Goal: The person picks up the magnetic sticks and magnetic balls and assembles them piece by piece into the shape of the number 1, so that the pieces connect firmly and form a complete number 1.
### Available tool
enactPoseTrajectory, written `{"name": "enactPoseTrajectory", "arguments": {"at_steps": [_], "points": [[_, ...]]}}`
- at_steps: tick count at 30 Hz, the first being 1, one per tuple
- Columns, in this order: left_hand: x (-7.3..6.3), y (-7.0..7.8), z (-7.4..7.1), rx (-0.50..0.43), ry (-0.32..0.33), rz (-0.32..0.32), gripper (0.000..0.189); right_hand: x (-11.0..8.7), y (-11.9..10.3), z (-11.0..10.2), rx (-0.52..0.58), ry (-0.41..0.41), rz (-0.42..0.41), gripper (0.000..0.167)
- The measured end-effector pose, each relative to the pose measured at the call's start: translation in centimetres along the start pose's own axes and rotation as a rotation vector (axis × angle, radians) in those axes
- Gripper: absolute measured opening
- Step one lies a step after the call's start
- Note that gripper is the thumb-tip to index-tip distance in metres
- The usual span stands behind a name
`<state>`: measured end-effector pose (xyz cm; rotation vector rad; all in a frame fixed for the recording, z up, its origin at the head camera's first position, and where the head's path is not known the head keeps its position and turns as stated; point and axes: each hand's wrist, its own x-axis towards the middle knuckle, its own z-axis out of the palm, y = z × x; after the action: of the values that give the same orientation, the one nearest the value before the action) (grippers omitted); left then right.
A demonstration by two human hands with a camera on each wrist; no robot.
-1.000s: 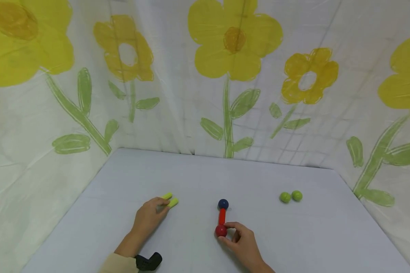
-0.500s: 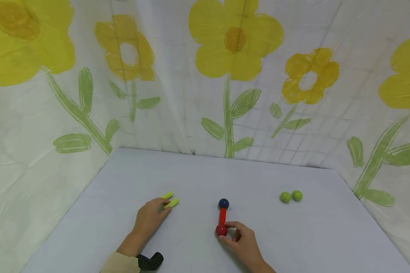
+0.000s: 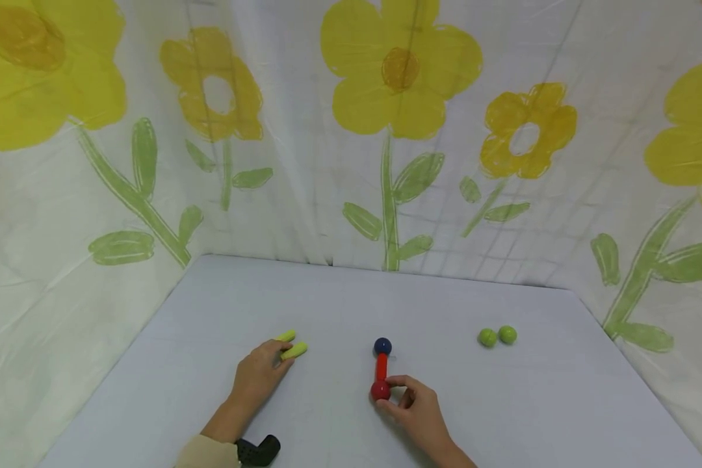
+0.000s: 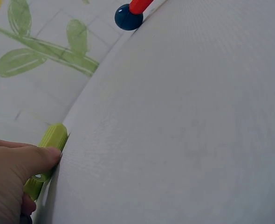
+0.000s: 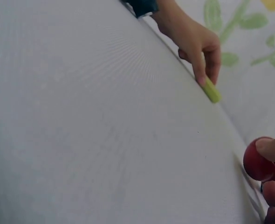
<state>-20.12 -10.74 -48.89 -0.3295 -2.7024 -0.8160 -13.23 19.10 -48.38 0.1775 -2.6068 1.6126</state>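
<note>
At the left of the table, the left hand (image 3: 259, 374) pinches the nearer of two yellow-green rods (image 3: 294, 351) between thumb and fingers. The other yellow-green rod (image 3: 286, 335) lies just behind it, partly covered by the fingers. Near the middle, the right hand (image 3: 418, 413) grips a red ball (image 3: 380, 390) between thumb and index finger. That ball is joined to a red rod (image 3: 381, 367), whose far end carries a dark blue ball (image 3: 383, 346). In the right wrist view the thumb presses on the red ball (image 5: 256, 158).
Two light green balls, a left one (image 3: 487, 337) and a right one (image 3: 507, 335), sit side by side at the back right of the white table (image 3: 327, 299). A white curtain (image 3: 304, 195) with painted yellow flowers hangs behind and around the table.
The right hand has shifted slightly away from the person, carrying the joined red ball, red rod and blue ball along. The left hand has barely moved, still holding its rod.
</note>
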Motion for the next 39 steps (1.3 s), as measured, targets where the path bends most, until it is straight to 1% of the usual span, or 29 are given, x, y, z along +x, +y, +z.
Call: {"name": "enactPoseTrajectory", "arguments": {"at_steps": [3, 10, 12, 16, 19, 21, 24, 28, 30, 32, 36, 39], "points": [[0.0, 0.0, 0.0, -0.013, 0.005, 0.01, 0.027, 0.3, 0.1, -0.1, -0.013, 0.006, 0.001, 0.035], [0.0, 0.1, 0.2, -0.034, -0.033, -0.007, 0.03, 0.9, 0.3, -0.4, -0.028, -0.002, 0.002, 0.035], [-0.1, 0.1, 0.2, -0.033, -0.036, -0.002, 0.029, 1.0, 0.3, -0.4, -0.029, -0.002, 0.001, 0.035], [-0.1, 0.3, 0.2, -0.039, -0.029, 0.001, 0.027, 1.3, 0.4, -0.5, -0.032, 0.002, -0.002, 0.034], [-0.1, 0.3, 0.3, -0.079, -0.022, -0.006, 0.027, 1.6, 0.3, -0.5, -0.026, 0.009, -0.004, 0.033], [0.0, 0.5, 0.4, -0.132, -0.017, -0.019, 0.027, 1.8, 0.3, -0.5, -0.017, 0.017, -0.004, 0.033], [-0.1, 0.6, 0.5, -0.277, -0.033, -0.064, 0.026, 2.1, 0.3, -0.5, 0.002, 0.029, -0.013, 0.034], [-0.2, 1.0, 0.5, -0.514, -0.106, -0.168, 0.026, 2.6, 0.4, -0.4, 0.016, 0.034, -0.015, 0.033], [-0.2, 1.2, 0.5, -0.594, -0.142, -0.202, 0.026, 2.7, 0.5, -0.4, 0.014, 0.033, -0.017, 0.033], [-0.1, 1.5, 0.5, -0.655, -0.167, -0.222, 0.025, 2.9, 0.6, -0.4, 0.012, 0.032, -0.019, 0.033], [0.1, 1.9, 0.8, -0.738, -0.197, -0.244, 0.025, 3.1, 0.7, -0.4, 0.008, 0.032, -0.027, 0.032], [0.3, 2.4, 1.0, -0.784, -0.208, -0.292, 0.025, 3.3, 0.7, -0.4, 0.011, 0.031, -0.026, 0.032]]}}
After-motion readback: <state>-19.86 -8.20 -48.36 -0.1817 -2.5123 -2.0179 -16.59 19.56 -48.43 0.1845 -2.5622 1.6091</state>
